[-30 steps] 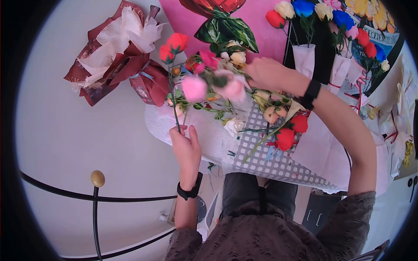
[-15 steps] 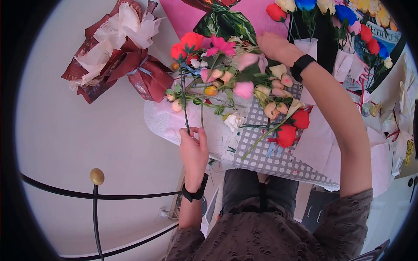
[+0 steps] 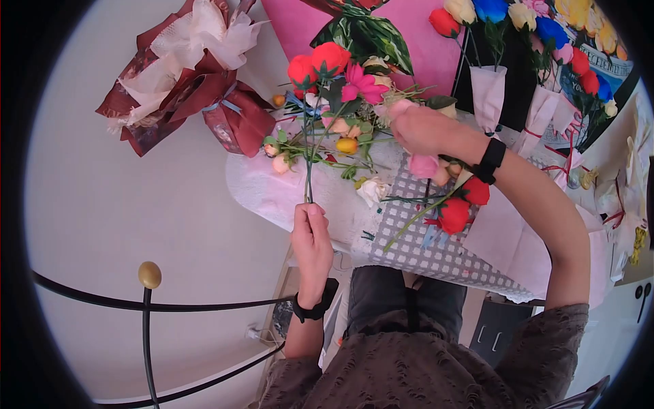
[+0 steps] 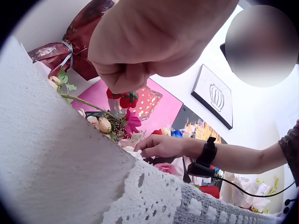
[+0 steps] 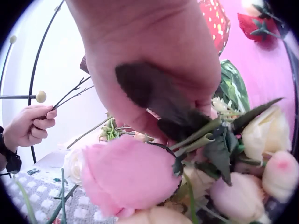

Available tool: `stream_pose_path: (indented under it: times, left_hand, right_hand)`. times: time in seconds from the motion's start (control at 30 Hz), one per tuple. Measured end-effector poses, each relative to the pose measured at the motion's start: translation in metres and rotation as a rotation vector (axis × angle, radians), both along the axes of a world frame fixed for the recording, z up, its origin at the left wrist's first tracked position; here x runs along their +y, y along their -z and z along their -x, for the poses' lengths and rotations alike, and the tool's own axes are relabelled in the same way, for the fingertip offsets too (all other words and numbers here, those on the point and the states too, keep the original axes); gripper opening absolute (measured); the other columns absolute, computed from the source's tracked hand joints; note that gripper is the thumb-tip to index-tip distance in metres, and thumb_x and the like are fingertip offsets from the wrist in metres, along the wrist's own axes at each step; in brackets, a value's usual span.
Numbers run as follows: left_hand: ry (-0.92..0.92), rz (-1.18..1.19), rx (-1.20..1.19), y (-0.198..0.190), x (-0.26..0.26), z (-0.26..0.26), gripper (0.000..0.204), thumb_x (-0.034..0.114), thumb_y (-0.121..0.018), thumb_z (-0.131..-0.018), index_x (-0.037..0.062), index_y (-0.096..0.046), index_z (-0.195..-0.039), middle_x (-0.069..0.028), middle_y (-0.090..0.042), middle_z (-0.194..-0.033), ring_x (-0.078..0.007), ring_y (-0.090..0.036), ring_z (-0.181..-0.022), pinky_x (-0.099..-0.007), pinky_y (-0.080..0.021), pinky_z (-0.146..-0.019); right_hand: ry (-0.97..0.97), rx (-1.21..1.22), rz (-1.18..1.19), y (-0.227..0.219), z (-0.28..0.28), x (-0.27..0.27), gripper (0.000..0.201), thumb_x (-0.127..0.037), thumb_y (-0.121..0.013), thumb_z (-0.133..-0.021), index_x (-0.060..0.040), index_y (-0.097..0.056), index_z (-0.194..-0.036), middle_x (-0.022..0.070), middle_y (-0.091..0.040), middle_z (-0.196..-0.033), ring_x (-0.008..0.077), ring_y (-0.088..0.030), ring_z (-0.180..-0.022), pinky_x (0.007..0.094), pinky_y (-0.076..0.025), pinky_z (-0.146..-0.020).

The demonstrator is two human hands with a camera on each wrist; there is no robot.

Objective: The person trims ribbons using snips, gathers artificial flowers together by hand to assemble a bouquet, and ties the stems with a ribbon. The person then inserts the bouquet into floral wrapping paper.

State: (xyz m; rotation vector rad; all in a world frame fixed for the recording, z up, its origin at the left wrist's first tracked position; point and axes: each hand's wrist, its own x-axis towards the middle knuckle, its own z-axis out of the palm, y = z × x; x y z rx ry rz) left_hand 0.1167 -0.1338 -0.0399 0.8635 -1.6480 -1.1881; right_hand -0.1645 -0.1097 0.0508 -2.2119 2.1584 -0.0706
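Note:
My left hand grips thin green stems near their lower ends. Above it these rise to red roses, beside a magenta flower that overlaps them. In the right wrist view the left hand has its fingers curled round the stems. My right hand is over the flower pile, its fingers bent around the stem of a pink rose. A dark leaf lies across its palm, and the fingertips are partly hidden. Cream and pale pink buds sit close under the hand.
Peach buds, a yellow bud and a white rose lie on the cloth-covered table. More red roses lie nearer. A maroon wrapped bouquet stands left; paper-wrapped flowers stand right. A black rail crosses lower left.
My left hand has moved right with the red roses. The pink roses have shifted right with my right hand, which rose toward the back and then came down over the pile.

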Motion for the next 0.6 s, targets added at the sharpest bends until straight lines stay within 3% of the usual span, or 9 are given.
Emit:
stream_pose_path:
  times: [0.07,0.13,0.27,0.37,0.43,0.57,0.6]
  left_hand:
    - [0.052,-0.074,0.071,-0.003,0.001,-0.003,0.025,0.026,-0.04,-0.101,0.0052,-0.048,-0.089,0.0047,-0.037,-0.057,-0.0037,-0.029,-0.048,-0.0228,-0.024,-0.044]
    - [0.143,-0.265,0.207,-0.013,0.006,-0.004,0.024,0.026,-0.039,-0.102,0.0064,-0.049,-0.094,0.0067,-0.033,-0.057,-0.0014,-0.026,-0.048,-0.02,-0.021,-0.044]
    - [0.144,-0.254,0.239,-0.014,0.008,-0.003,0.023,0.026,-0.038,-0.102,0.0065,-0.049,-0.098,0.007,-0.033,-0.057,-0.0009,-0.028,-0.048,-0.0191,-0.021,-0.044]
    - [0.137,-0.159,0.224,-0.012,0.009,-0.001,0.025,0.028,-0.036,-0.103,0.0065,-0.049,-0.098,0.0065,-0.031,-0.058,-0.0008,-0.025,-0.047,-0.0183,-0.018,-0.042]
    - [0.124,-0.133,0.218,-0.012,0.01,0.0,0.026,0.028,-0.038,-0.102,0.0062,-0.051,-0.097,0.0074,-0.031,-0.057,-0.0002,-0.025,-0.046,-0.0185,-0.018,-0.041]
    - [0.102,-0.111,0.191,-0.01,0.014,0.001,0.026,0.028,-0.04,-0.102,0.0062,-0.052,-0.096,0.0085,-0.03,-0.055,0.0005,-0.024,-0.046,-0.0185,-0.017,-0.041]
    - [0.098,-0.123,0.191,-0.008,0.015,0.001,0.025,0.028,-0.04,-0.102,0.0063,-0.053,-0.096,0.0089,-0.03,-0.055,0.0006,-0.024,-0.046,-0.0185,-0.017,-0.041]
  right_hand:
    - [0.076,0.033,0.047,-0.003,0.001,-0.003,0.014,-0.005,-0.055,-0.078,0.0015,-0.066,-0.084,0.0225,-0.063,-0.084,0.0348,-0.063,-0.086,0.0406,-0.05,-0.076]
    - [-0.096,0.04,0.077,-0.004,0.014,-0.001,0.016,-0.006,-0.054,-0.079,0.0037,-0.065,-0.083,0.0243,-0.063,-0.086,0.0346,-0.063,-0.091,0.0422,-0.05,-0.078]
    - [0.009,0.177,-0.044,0.041,0.043,-0.013,0.018,-0.011,-0.057,-0.08,0.0048,-0.065,-0.081,0.0231,-0.064,-0.088,0.0349,-0.063,-0.09,0.0424,-0.05,-0.078]
    - [-0.008,0.15,-0.197,0.035,0.044,-0.019,0.032,-0.025,-0.064,-0.079,0.0065,-0.065,-0.082,0.0223,-0.064,-0.088,0.0351,-0.063,-0.089,0.0415,-0.05,-0.08]
    - [0.105,0.074,-0.425,0.016,0.031,-0.02,0.053,-0.039,-0.072,-0.072,0.009,-0.062,-0.093,0.0252,-0.06,-0.099,0.0373,-0.061,-0.088,0.0394,-0.049,-0.083]
    - [0.01,0.281,-0.386,0.015,0.003,-0.007,0.07,-0.044,-0.075,-0.067,0.0107,-0.056,-0.107,0.0281,-0.052,-0.112,0.0393,-0.061,-0.088,0.0405,-0.05,-0.082]
    - [0.12,0.235,-0.352,0.019,-0.003,-0.003,0.069,-0.04,-0.074,-0.068,0.011,-0.053,-0.11,0.0288,-0.049,-0.115,0.0397,-0.061,-0.089,0.0415,-0.05,-0.082]
